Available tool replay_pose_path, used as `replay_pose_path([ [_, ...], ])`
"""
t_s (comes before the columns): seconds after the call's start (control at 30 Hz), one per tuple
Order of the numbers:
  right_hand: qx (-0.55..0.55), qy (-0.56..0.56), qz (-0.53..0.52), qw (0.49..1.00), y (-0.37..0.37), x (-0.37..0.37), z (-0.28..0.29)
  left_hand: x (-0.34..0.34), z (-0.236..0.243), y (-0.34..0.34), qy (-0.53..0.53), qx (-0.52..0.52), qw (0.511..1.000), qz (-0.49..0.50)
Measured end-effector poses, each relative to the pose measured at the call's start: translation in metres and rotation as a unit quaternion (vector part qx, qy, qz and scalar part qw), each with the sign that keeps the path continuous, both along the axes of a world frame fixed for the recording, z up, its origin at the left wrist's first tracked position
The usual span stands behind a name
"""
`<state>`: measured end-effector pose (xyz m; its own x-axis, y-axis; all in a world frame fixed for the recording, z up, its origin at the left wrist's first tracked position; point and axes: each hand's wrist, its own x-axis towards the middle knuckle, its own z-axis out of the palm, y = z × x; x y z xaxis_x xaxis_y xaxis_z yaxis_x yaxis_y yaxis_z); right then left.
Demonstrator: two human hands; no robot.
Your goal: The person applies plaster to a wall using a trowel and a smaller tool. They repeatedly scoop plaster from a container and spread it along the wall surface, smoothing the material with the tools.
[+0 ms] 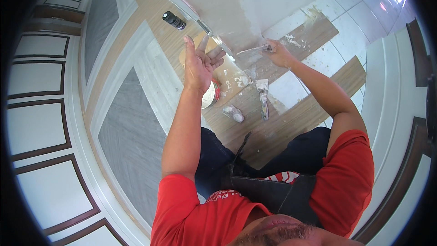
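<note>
My left hand [200, 61] is raised with fingers spread, palm toward me, holding nothing. It hovers over a round plaster tub [212, 94] on the floor. My right hand [277, 52] grips the handle of a putty knife [251, 50], whose blade lies against the base of the freshly plastered wall [236, 4]. A second putty knife [263, 95] smeared with plaster lies on the floor between my knees, beside a small plaster-covered lump [233, 113].
A black cylindrical flashlight [174, 20] lies on the wood-look floor at the wall's base. A metal trim strip [214, 34] runs along the wall bottom. White panelled walls [41, 123] curve around left and right. White tiles [355, 0] lie far right.
</note>
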<state>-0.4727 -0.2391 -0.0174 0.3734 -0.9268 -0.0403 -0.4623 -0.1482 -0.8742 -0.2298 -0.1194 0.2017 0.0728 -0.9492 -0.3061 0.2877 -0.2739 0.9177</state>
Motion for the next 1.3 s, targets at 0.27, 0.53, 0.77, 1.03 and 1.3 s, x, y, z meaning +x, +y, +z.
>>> replay_pose_path([
  [0.27,-0.033,-0.026,-0.058,0.997,0.005,0.019,0.046,0.009,0.001,0.004,-0.009,0.006,1.0,0.009],
  [0.53,-0.047,-0.041,-0.076,0.995,-0.033,-0.03,0.06,0.012,-0.007,-0.003,-0.001,0.009,1.0,0.012],
  [0.77,-0.149,-0.069,0.058,0.985,-0.008,-0.053,0.099,0.008,0.003,0.0,-0.004,0.012,1.0,0.027],
  [1.03,-0.445,0.098,0.231,0.859,0.037,-0.011,0.08,0.008,-0.001,0.001,-0.015,0.012,1.0,0.022],
  [1.3,-0.495,0.186,0.236,0.816,0.032,-0.008,0.059,0.008,0.0,0.001,-0.022,0.015,1.0,0.004],
])
